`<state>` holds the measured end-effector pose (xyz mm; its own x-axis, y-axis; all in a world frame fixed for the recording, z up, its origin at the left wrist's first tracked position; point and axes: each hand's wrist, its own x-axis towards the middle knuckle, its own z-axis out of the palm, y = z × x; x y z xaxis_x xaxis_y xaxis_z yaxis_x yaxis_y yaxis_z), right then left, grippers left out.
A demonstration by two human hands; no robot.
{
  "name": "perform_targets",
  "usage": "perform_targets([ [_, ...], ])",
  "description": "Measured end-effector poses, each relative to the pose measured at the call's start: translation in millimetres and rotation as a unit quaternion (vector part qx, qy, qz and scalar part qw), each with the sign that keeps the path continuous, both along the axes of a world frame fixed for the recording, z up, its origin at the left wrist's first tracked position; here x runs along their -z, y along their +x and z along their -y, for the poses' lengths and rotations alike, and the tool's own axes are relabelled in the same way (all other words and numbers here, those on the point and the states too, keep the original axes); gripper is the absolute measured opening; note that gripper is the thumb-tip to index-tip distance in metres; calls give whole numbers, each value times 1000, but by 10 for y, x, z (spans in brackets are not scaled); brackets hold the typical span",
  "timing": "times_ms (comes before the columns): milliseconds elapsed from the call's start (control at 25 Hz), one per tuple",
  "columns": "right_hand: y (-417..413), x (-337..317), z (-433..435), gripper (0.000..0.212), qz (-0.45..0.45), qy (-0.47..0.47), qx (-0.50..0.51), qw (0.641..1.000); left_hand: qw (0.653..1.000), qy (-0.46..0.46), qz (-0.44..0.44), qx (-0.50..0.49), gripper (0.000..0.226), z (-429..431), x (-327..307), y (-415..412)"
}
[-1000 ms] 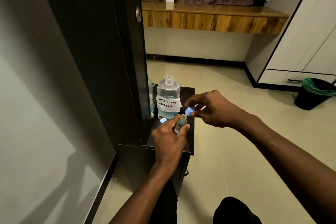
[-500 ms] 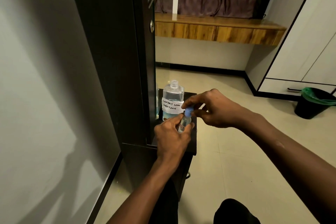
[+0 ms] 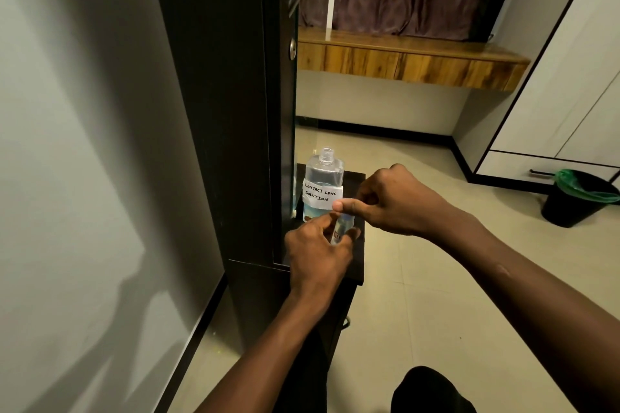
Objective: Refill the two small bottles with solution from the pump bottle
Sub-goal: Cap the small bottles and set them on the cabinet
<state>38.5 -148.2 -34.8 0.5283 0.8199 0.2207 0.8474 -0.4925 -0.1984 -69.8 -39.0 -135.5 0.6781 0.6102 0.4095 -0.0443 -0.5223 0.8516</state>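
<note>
Small bottle (image 3: 339,232) sits low over the dark worktop (image 3: 356,255), just in front of the big bottle (image 3: 323,188) marked "contact lens solution". My left hand (image 3: 317,253) is closed around its body, holding it roughly upright with a slight tilt. My right hand (image 3: 391,201) is pinched narrow at the neck, thumb and forefinger on what I take to be the blue cap (image 3: 345,219); only a sliver of it shows under the thumb.

Step in hand, as I read it: threading the cap onto this bottle. How to do it well:
- Keep the left-hand grip firm but not squeezing. The body looks like thin plastic, and pressure would push liquid up the neck.
- Seat the cap flat before turning. If it binds early, back off and restart, don't force a crossed thread.
- Turn the cap, not the bottle. Left hand is just the anchor.
- Stop at snug.

Watch the big bottle: its neck is open with no pump fitted, it's still well filled, and it stands touching-close behind my knuckles. An elbow nudge tips it.

The second small bottle isn't visible, so I can't tell its state.
</note>
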Motion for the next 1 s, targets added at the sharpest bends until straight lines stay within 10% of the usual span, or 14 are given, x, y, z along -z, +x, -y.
perform_targets([
  [320, -41, -76, -15, 23, -17, 9, -65, 998, 1000, -18, 6, 12, 36, -11, -15, -14],
  [880, -21, -60, -32, 55, -15, 19, -37, 999, 1000, -18, 4, 6, 31, 4, 31, 1],
  [1000, -12, -96, -27, 32, -21, 5, -56, 998, 1000, -17, 9, 9, 36, 3, 19, 7],
])
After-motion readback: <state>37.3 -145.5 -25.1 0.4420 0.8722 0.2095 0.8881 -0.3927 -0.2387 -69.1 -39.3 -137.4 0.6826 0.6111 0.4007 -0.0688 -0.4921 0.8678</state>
